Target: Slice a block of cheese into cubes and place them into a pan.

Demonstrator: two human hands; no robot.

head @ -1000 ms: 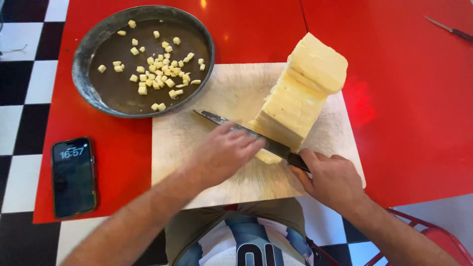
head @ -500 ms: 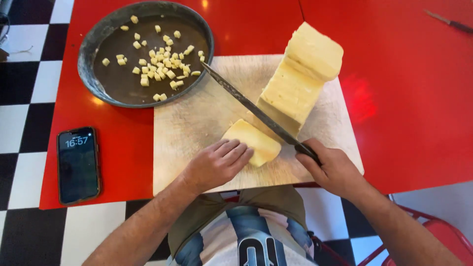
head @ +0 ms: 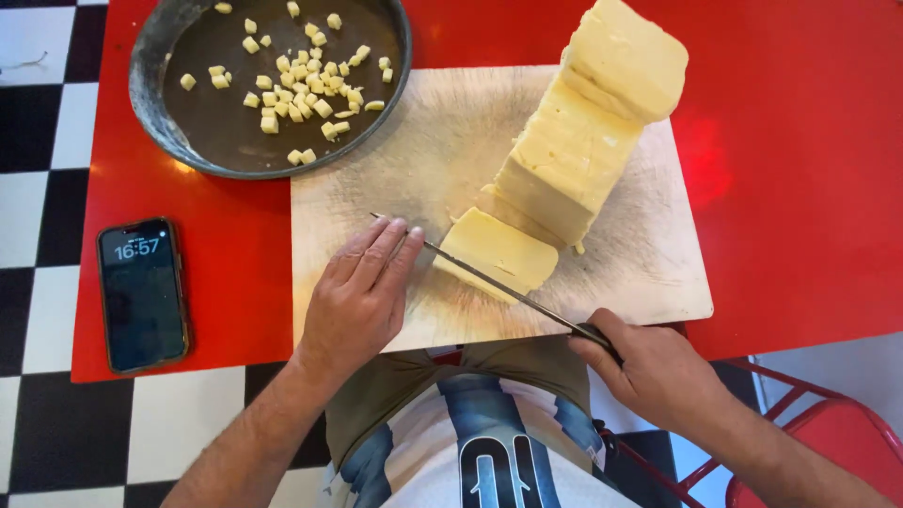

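Note:
A tall pale yellow cheese block point(head: 593, 132) leans on a worn white cutting board point(head: 649, 263). A cut slab of cheese point(head: 499, 252) lies flat in front of it. My right hand point(head: 649, 372) grips the dark handle of a long knife point(head: 489, 279) whose blade lies across the slab, tip pointing left. My left hand point(head: 357, 296) rests flat on the board, fingers together, its fingertips touching the knife's tip just left of the slab.
A round dark pan point(head: 202, 113) holding several small cheese cubes point(head: 301, 89) sits at the back left on the red table point(head: 800, 188). A black phone point(head: 143, 293) lies near the table's left front edge. Checkered floor shows on the left, a red chair frame at lower right.
The slab has been laid flat away from the block. The knife has swung from beside the block onto the slab, and my left hand has shifted from the slab to the blade tip.

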